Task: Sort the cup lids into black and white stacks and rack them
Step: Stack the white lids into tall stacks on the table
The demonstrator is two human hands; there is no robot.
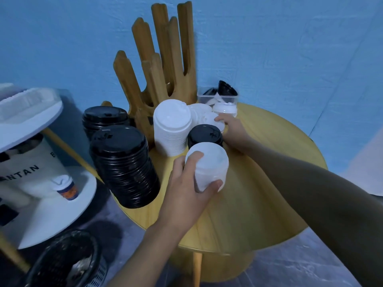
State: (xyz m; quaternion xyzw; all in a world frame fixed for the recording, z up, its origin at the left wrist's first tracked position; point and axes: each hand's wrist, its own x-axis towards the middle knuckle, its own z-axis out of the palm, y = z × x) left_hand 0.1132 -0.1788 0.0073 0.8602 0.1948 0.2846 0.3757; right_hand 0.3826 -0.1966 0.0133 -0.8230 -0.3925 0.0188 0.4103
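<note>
Here the left hand (186, 189) clasps a short white lid stack (207, 162), black lids (205, 134) just beyond it, bare table (279, 129) open rightward to the rim, while the right hand (234, 129) touches loose white lids (207, 118), its grasp unclear.

I see the table (269, 154) at frame centre, with the rack (165, 65) on its far edge. On the table's left side, the nearer stack (124, 168) stands before the farther stack (103, 119). The middle stack (172, 127) stands just before the rack. Right of it lie loose lids (202, 114), a tub (217, 98) behind them. My right hand (232, 129) touches those lids. A short stack (205, 134) sits beside it, and my left hand (184, 187) grips a small stack (207, 166) before that.
</note>
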